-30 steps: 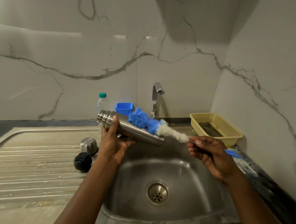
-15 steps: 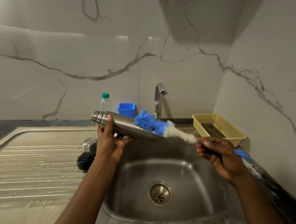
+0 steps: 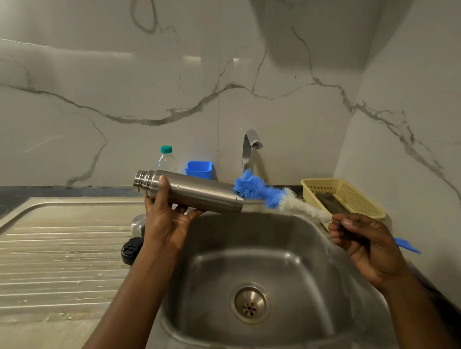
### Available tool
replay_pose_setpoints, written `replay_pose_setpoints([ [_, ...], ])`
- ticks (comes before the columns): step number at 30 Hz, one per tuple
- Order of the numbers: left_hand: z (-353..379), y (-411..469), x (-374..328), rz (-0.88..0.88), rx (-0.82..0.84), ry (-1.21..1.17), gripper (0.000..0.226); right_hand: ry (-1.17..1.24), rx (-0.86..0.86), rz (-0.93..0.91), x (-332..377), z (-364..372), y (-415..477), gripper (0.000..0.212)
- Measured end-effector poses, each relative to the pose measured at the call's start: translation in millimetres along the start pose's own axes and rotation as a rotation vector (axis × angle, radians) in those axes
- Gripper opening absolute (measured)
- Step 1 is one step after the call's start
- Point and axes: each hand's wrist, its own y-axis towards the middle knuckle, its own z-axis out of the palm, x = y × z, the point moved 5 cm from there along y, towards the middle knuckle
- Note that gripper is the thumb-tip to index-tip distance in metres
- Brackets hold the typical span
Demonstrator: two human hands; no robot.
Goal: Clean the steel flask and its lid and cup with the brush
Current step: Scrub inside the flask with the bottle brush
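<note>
My left hand grips the steel flask and holds it lying sideways above the sink, its threaded neck pointing left. My right hand is closed on the blue handle of the bottle brush. The brush's blue and white bristles sit at the flask's right end, behind its base edge. The steel cup and the black lid rest on the drainboard, partly hidden behind my left wrist.
The steel sink basin with its drain lies below both hands, and the ribbed drainboard is to the left. The tap, a plastic water bottle and a blue container stand at the back. A yellow basket sits back right.
The brush has slid rightward along the flask, from its middle to past its base end. My right hand drew back to the right, and the flask levelled out.
</note>
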Motion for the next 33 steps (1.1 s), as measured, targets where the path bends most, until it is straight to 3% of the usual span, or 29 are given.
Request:
replay_pose_setpoints([
  [2,2.3,-0.6,1.9,-0.004,0.009,0.003,0.059,-0.026,0.002,0.01,-3.5,2.8,0.2,0.039],
  [4,5.1,-3.2,5.8,-0.008,0.012,0.023,0.055,-0.048,0.051,0.023,-12.2,15.5,1.4,0.022],
  [7,4.5,-3.3,7.6,-0.01,-0.001,0.037,0.055,-0.077,0.085,0.032,-12.7,22.5,1.3,0.018],
  [11,-2.0,2.2,1.0,0.002,-0.009,0.002,0.061,-0.03,-0.003,0.002,-3.3,-0.1,2.1,0.044],
  [12,-2.9,3.3,1.1,-0.001,-0.008,0.001,0.062,-0.026,-0.006,-0.007,-3.8,0.6,1.9,0.042],
  [14,-2.8,3.3,4.7,-0.012,-0.011,0.011,0.062,-0.059,0.045,-0.004,-9.6,11.4,2.7,0.017],
  [15,-2.6,3.0,6.4,-0.015,-0.018,0.016,0.062,-0.076,0.087,0.01,-15.0,16.1,3.7,0.016],
  [17,-4.4,3.7,7.4,-0.016,-0.041,0.012,0.063,-0.112,0.153,0.046,-19.6,20.4,3.8,0.04],
  [20,-8.6,6.2,4.7,-0.016,-0.054,-0.019,0.067,-0.06,0.07,0.001,-7.7,8.4,2.0,0.015],
  [24,-6.9,7.9,4.8,-0.015,-0.029,-0.009,0.068,-0.017,0.004,0.001,-5.9,1.1,0.9,0.034],
  [27,-4.7,5.6,8.4,-0.026,-0.012,-0.013,0.066,-0.038,0.069,-0.013,-10.7,14.7,4.1,0.016],
  [29,-3.6,4.6,9.7,-0.037,-0.013,-0.001,0.065,-0.061,0.107,-0.003,-13.9,18.0,5.0,0.046],
  [30,-4.5,5.4,10.2,-0.039,-0.017,0.006,0.066,-0.055,0.075,-0.003,-11.0,17.2,4.2,0.047],
  [33,-9.8,10.2,6.1,-0.026,-0.022,0.004,0.068,-0.003,-0.013,-0.058,-2.3,0.2,5.1,0.013],
])
